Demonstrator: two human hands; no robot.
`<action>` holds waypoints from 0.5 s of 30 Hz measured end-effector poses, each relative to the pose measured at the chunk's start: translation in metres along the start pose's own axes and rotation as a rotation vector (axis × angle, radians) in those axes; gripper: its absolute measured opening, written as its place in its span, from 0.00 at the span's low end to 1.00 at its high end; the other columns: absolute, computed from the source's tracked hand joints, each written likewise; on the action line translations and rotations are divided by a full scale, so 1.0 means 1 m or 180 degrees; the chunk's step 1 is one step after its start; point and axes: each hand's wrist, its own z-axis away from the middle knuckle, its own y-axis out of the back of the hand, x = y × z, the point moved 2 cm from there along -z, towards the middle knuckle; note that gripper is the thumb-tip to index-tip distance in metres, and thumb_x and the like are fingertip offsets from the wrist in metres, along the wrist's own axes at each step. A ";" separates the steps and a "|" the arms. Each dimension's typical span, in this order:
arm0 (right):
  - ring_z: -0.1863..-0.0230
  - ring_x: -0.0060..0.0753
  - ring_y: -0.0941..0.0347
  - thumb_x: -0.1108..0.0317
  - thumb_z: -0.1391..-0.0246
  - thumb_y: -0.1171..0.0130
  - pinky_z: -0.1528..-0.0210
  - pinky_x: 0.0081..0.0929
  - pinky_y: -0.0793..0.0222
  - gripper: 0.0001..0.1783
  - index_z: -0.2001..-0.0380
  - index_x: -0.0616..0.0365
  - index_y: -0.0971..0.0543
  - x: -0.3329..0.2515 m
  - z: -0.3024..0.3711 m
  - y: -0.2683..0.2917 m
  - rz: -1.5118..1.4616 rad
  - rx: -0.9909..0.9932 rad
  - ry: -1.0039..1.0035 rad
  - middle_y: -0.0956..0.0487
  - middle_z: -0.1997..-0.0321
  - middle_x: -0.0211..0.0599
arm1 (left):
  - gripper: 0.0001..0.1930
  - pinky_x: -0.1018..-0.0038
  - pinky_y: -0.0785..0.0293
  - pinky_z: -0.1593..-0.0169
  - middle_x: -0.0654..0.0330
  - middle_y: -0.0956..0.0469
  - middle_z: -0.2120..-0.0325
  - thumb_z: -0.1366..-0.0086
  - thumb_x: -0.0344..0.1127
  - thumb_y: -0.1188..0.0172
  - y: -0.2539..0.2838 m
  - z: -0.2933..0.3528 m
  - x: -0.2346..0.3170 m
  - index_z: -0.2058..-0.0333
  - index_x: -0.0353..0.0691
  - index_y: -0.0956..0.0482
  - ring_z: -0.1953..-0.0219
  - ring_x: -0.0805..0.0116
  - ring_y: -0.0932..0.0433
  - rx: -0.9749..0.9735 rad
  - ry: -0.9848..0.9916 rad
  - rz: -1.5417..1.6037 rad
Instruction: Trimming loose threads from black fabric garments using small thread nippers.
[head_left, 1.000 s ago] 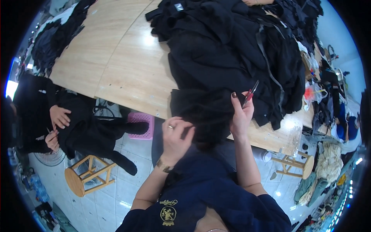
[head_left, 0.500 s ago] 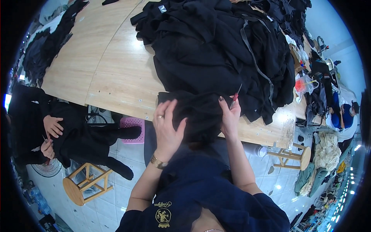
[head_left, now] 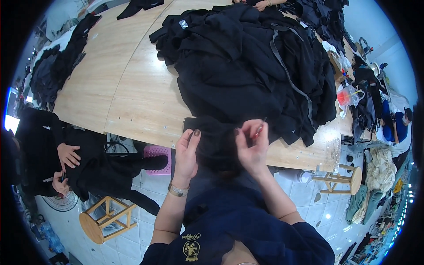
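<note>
A black garment (head_left: 216,148) hangs over the table's near edge in front of me, below a big heap of black garments (head_left: 234,79). At its left side, my left hand (head_left: 187,154) is closed, with thumb and fingertips pinching the cloth's edge. My right hand (head_left: 254,148) is raised over the right part of the garment, fingers curled. Tucked in those fingers is a small red-handled pointed tool (head_left: 258,131), its thin metal tip showing above them. Most of its handle is hidden, and I cannot tell whether the right fingertips also hold cloth.
The wooden table (head_left: 137,97) runs away ahead. A co-worker's hands (head_left: 66,157) work on black cloth at the left, near a wooden stool (head_left: 106,218) and a pink basket (head_left: 159,165). Another stool (head_left: 349,179) stands right. A bagged red drink (head_left: 346,96) sits at the right edge.
My left hand has gone from spread over the cloth to a pinch at its edge. My right hand has moved left and curled, hiding more of the red-handled tool.
</note>
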 end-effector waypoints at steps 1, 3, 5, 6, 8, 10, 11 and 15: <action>0.77 0.23 0.39 0.79 0.54 0.39 0.73 0.19 0.38 0.14 0.70 0.60 0.35 -0.004 0.003 -0.004 -0.0172 -0.0195 -0.0026 0.33 0.74 0.33 | 0.07 0.88 0.43 0.68 0.74 0.33 0.77 0.34 0.31 0.46 -0.002 0.001 0.002 0.74 0.44 0.31 0.73 0.88 0.39 -0.0008 -0.0005 -0.0008; 0.76 0.24 0.36 0.76 0.55 0.37 0.72 0.19 0.37 0.16 0.69 0.61 0.35 -0.013 0.004 -0.011 -0.0314 -0.0569 -0.0035 0.32 0.74 0.34 | 0.07 0.88 0.41 0.68 0.73 0.31 0.77 0.36 0.30 0.44 -0.005 0.005 0.007 0.74 0.43 0.31 0.73 0.88 0.37 -0.0041 -0.0050 -0.0049; 0.74 0.27 0.32 0.73 0.56 0.34 0.72 0.24 0.35 0.19 0.67 0.61 0.35 -0.018 0.003 -0.018 -0.0092 -0.0877 -0.0053 0.30 0.73 0.35 | 0.07 0.88 0.40 0.67 0.72 0.30 0.76 0.36 0.29 0.44 -0.005 0.008 0.009 0.74 0.42 0.31 0.72 0.88 0.36 -0.0152 -0.0032 -0.0048; 0.74 0.28 0.31 0.73 0.55 0.35 0.74 0.25 0.36 0.17 0.68 0.61 0.36 -0.013 0.003 -0.019 0.0172 -0.1020 -0.0060 0.30 0.75 0.34 | 0.07 0.87 0.39 0.67 0.71 0.28 0.76 0.37 0.28 0.44 -0.005 0.008 0.010 0.74 0.42 0.30 0.72 0.87 0.35 -0.0254 -0.0010 -0.0039; 0.77 0.24 0.33 0.75 0.53 0.38 0.75 0.23 0.38 0.15 0.69 0.61 0.36 -0.007 0.003 -0.020 0.0004 -0.1097 -0.0426 0.31 0.77 0.32 | 0.06 0.87 0.37 0.66 0.70 0.27 0.75 0.37 0.27 0.44 -0.004 0.008 0.011 0.73 0.42 0.30 0.72 0.87 0.33 -0.0220 -0.0007 -0.0033; 0.78 0.18 0.35 0.77 0.52 0.40 0.75 0.19 0.39 0.13 0.70 0.60 0.36 -0.003 -0.002 -0.018 -0.0602 -0.1196 -0.0884 0.31 0.78 0.29 | 0.06 0.87 0.36 0.65 0.69 0.26 0.75 0.37 0.27 0.44 -0.001 0.008 0.011 0.73 0.41 0.30 0.71 0.86 0.32 -0.0169 -0.0012 -0.0021; 0.76 0.15 0.34 0.78 0.51 0.41 0.74 0.16 0.38 0.14 0.72 0.59 0.38 0.000 -0.006 -0.019 -0.1138 -0.1161 -0.1122 0.30 0.77 0.28 | 0.05 0.85 0.32 0.64 0.67 0.25 0.73 0.37 0.27 0.44 0.001 0.008 0.009 0.72 0.41 0.30 0.70 0.84 0.29 -0.0187 0.0031 0.0055; 0.73 0.21 0.28 0.81 0.49 0.45 0.72 0.16 0.32 0.16 0.73 0.54 0.42 0.004 -0.025 -0.011 -0.2215 -0.1048 -0.1820 0.28 0.70 0.34 | 0.04 0.81 0.28 0.59 0.64 0.24 0.69 0.36 0.28 0.47 0.009 0.006 0.003 0.70 0.41 0.31 0.66 0.79 0.25 -0.0159 0.0132 0.0253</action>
